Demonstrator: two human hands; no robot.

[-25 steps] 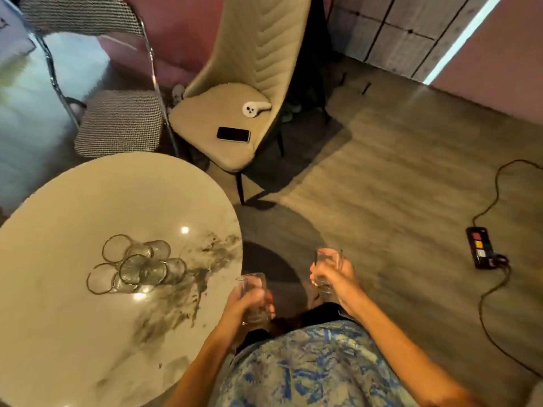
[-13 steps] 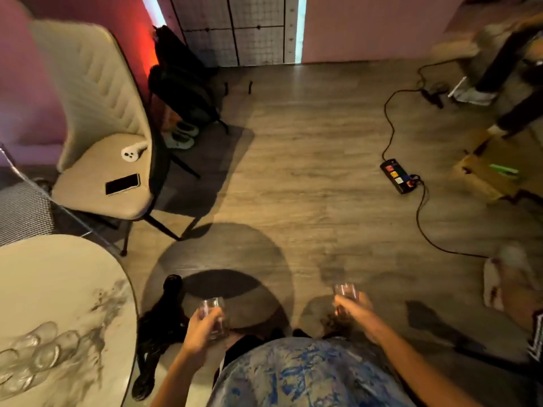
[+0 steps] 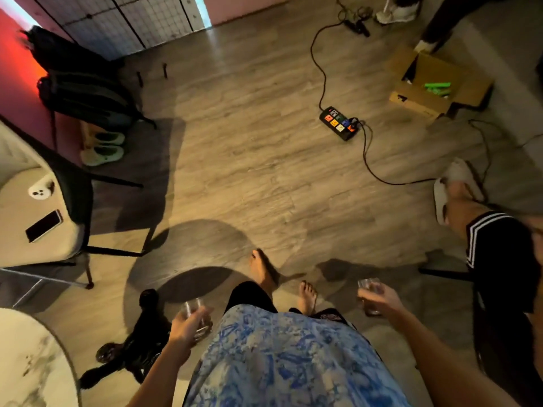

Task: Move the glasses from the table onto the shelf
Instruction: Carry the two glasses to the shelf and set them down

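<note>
1. Pale marble-patterned round table (image 3: 26, 365): only its edge shows, at the lower-left corner. No glasses are visible on that part. The black table base (image 3: 138, 342) spreads across the floor just beside the left leg; risk: a foot catching it during a turn
2. Beige upholstered chair (image 3: 20, 230): stands at the left edge, carrying a black phone (image 3: 44, 226) and a small white device (image 3: 39, 189). Its dark legs project toward the walking line
3. Left hand (image 3: 188, 324): fingers wrapped around a short clear drinking glass (image 3: 192, 311), upright, carried low beside the hip
4. Patterned blue-and-white shirt (image 3: 282, 356) and two bare feet fill the lower centre
5. Right hand (image 3: 382, 301): fingers closed around a second short clear glass (image 3: 368, 295), upright, held out to the right, well apart from the first
6. Black power strip with coloured switches (image 3: 339, 123) and its black cable (image 3: 379, 174): both lie across the wood-plank floor (image 3: 249, 171) ahead and to the right. Risk: bare feet snagging the cable, jolting either glass loose
7. Open brown cardboard box (image 3: 435, 83): on the floor at upper right, near the cable
8. Seated person's leg in black shorts with white stripes (image 3: 493, 245): near the right-hand glass. Risk: an elbow or glass striking it
9. Open room: the widest bare floor lies straight ahead, between the chair and the power strip. The shelf is not in view
</note>
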